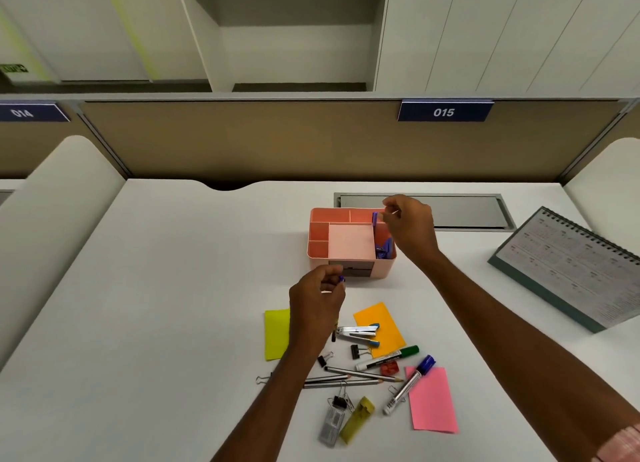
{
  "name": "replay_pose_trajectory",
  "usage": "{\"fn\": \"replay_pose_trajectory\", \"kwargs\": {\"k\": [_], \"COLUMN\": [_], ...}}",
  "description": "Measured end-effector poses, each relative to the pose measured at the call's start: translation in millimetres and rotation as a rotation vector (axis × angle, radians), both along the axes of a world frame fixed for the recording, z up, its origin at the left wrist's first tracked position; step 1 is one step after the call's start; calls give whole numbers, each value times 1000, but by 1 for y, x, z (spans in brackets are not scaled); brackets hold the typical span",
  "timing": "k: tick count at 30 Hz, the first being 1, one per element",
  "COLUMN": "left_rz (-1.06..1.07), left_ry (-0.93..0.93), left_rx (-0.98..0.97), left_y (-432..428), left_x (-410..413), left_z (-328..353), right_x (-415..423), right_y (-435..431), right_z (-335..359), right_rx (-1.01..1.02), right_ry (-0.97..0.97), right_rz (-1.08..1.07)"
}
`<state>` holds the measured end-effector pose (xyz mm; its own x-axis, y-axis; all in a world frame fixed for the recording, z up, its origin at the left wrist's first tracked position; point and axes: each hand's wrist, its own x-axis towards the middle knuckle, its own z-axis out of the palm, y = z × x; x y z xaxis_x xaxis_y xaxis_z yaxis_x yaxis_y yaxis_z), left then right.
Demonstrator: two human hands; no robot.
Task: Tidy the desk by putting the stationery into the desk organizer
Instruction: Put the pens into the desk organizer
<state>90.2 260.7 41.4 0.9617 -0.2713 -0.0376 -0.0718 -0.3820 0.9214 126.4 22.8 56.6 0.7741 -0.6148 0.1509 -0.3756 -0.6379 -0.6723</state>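
both hands pinch blue pens, right hand (410,226) over the pink organizer (349,243), left hand (317,299) before it.

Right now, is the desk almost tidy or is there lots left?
Lots left. Some blue things already sit in the pink organizer. The right hand holds a blue pen over it, and the left hand holds something small. The stapler, markers, pencils, clips and sticky notes still wait.

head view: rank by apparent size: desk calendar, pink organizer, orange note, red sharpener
1. desk calendar
2. pink organizer
3. orange note
4. red sharpener
Wide-angle edge stretch may inflate the calendar.
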Motion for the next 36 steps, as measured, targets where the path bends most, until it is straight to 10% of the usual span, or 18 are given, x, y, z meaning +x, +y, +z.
{"fn": "replay_pose_trajectory", "kwargs": {"k": [9,36], "left_rz": [-28,46], "left_ry": [-61,435], "left_rx": [-231,-389], "left_y": [-28,-3], "left_x": [2,-35], "left_z": [58,8], "right_x": [-88,-11], "right_y": [66,-31], "right_z": [46,10], "right_rx": [149,15], "right_ry": [-187,-198], "right_rz": [358,12]}}
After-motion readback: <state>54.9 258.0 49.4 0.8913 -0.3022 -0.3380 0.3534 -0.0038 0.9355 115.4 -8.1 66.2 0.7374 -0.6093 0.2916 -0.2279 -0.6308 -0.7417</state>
